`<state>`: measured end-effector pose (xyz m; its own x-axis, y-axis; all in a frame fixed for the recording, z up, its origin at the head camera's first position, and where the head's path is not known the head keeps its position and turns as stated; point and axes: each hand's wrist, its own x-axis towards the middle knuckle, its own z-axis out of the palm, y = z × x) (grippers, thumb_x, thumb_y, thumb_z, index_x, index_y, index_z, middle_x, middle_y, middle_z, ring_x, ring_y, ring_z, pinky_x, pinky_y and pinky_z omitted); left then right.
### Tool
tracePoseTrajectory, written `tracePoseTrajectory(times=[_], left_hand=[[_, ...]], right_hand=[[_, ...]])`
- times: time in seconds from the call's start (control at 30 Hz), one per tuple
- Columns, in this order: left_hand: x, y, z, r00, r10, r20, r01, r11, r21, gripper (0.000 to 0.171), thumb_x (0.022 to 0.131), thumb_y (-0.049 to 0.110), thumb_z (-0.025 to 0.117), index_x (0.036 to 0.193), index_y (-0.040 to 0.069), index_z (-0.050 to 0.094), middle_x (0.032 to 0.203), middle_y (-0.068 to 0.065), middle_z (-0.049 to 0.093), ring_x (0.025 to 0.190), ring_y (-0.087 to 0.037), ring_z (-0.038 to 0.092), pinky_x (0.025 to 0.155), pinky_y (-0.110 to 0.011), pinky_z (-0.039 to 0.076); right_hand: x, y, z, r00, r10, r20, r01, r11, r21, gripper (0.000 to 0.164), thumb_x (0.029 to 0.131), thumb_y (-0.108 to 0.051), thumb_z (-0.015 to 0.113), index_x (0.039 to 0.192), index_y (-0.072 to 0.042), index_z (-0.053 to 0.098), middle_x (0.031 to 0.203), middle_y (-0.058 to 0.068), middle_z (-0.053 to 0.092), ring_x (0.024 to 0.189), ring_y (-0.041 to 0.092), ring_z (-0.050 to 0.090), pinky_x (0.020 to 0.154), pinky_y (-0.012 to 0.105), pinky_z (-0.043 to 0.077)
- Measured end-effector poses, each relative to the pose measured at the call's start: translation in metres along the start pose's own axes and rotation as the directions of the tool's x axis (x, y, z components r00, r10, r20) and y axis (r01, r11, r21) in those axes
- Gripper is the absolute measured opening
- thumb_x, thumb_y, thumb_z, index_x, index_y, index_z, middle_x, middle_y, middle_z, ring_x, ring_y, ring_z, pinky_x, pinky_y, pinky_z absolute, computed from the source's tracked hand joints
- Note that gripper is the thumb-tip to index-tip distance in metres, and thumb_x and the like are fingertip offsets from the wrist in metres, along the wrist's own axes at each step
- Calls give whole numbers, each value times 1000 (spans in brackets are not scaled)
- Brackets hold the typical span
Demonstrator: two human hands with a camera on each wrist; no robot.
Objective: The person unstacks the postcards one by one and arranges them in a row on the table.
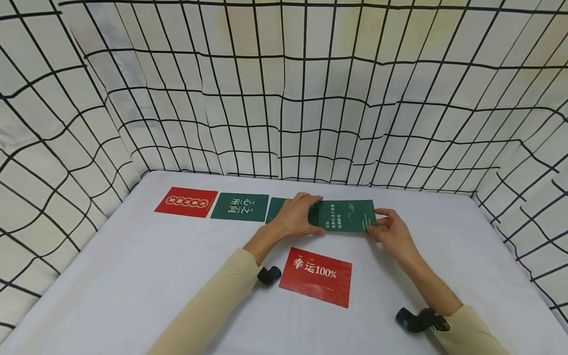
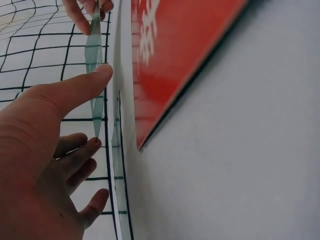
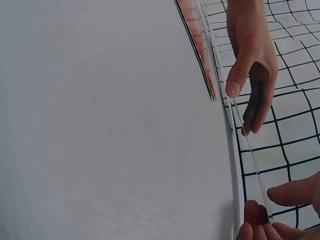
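Note:
A green card with white lettering is held between both hands a little above the white table. My right hand pinches its right end between thumb and fingers. My left hand spans its left end, thumb at the near edge and fingertips at the far edge; the left wrist view shows the card nearly edge-on. Partly covered by the left hand, another green card lies on the table. Closer to me, below the hands, lies a red card with white lettering.
Along the back left of the table lie a green card and, farther left, a red card. Black netting before white cloth encloses the back and sides. Black wrist devices sit by both sleeves.

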<state>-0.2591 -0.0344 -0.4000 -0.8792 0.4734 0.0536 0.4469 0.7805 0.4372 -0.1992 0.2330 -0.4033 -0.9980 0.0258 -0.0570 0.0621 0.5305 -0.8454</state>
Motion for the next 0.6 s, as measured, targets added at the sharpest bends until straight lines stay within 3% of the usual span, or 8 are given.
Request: tracePoseTrajectory(times=[0.3,0.6], left_hand=[[6,1,5,1000,11,11,-11,999,36,88,84,43,85,158,19,45,155,-5,54,150,-24,40,122,-50,36],[10,3,6,1000,1,24,-2,999,48,87,84,45,85,158,22,46,154,-4,56,149,-24,41,120,-52,34]], right_hand=[[0,1,-1,1000,-6,-17,5,999,-47,59,100,-9,64,151,7,39,122,26,62,94,18,62,69,17,51],[0,0,-3,999,48,6,-48,996,-80,65,101,-13,65,154,8,36,135,31,56,117,37,58,73,16,49]])
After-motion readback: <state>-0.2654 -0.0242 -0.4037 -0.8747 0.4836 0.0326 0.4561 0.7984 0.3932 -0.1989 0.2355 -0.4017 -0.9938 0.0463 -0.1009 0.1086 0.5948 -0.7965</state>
